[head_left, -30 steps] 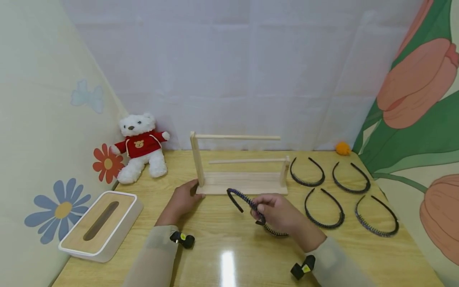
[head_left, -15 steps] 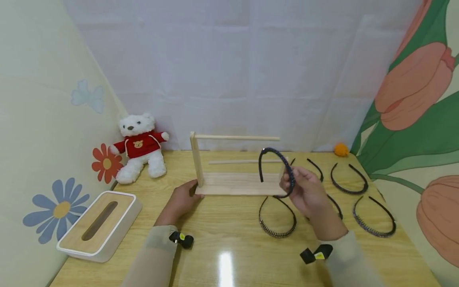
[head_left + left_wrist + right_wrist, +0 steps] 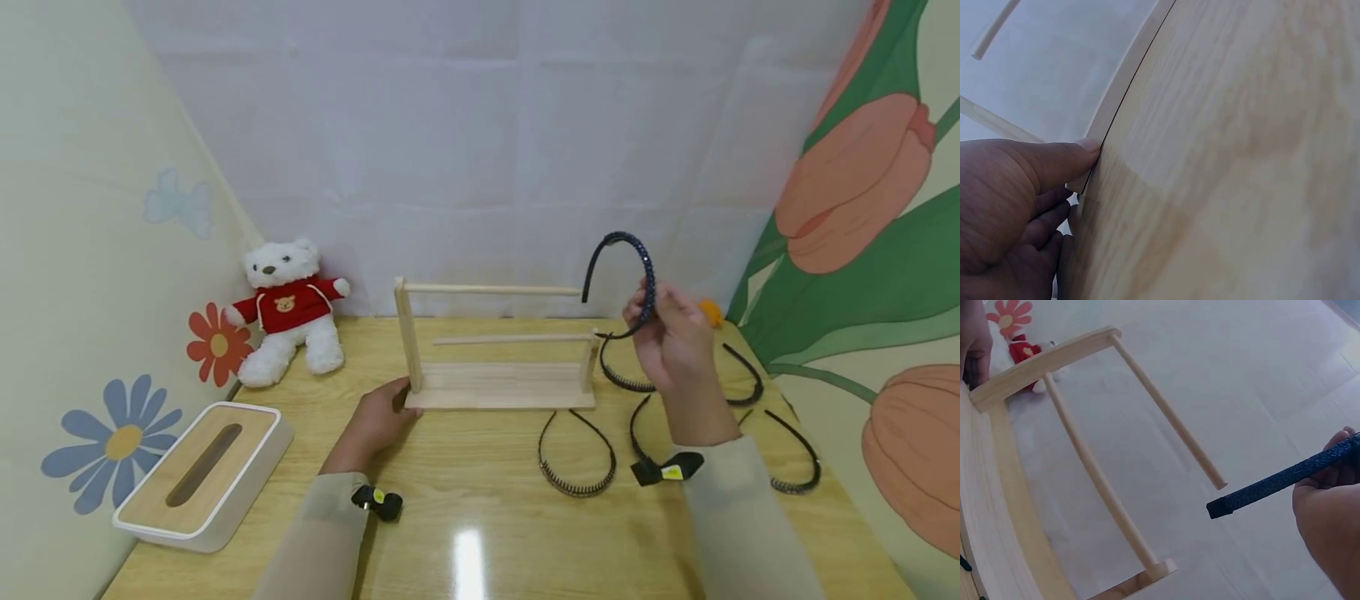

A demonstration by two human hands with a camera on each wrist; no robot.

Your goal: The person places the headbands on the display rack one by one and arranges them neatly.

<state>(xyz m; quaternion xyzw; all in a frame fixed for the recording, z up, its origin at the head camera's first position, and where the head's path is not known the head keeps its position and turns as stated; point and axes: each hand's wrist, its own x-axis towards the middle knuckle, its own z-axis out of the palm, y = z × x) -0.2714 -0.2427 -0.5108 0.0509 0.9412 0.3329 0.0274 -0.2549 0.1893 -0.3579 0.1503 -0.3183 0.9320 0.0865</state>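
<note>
A wooden rack (image 3: 498, 387) stands mid-table, with an upper rod (image 3: 487, 290) free at its right end and a lower rod (image 3: 517, 339) reaching a short right post. My left hand (image 3: 375, 421) grips the base's left front corner; in the left wrist view the thumb lies along its edge, fingers curled beside it. Raised at the right, my right hand (image 3: 678, 346) pinches a dark, glittery headband (image 3: 649, 260) by one side. The headband arches upward, one tip close to the upper rod's free end. In the right wrist view that headband (image 3: 1279, 481) appears beside the rod end.
A toothed headband (image 3: 577, 490) lies before the rack. Several more, including one headband (image 3: 628, 386) behind the right arm, lie on the right. At left are a white teddy bear (image 3: 288, 306) in red and a tissue box (image 3: 202, 475). An orange object (image 3: 710, 313) sits at the back right.
My right hand has lifted the headband from low in front of the rack, up and to the right, turning it upright. The left hand stays at the base's corner.
</note>
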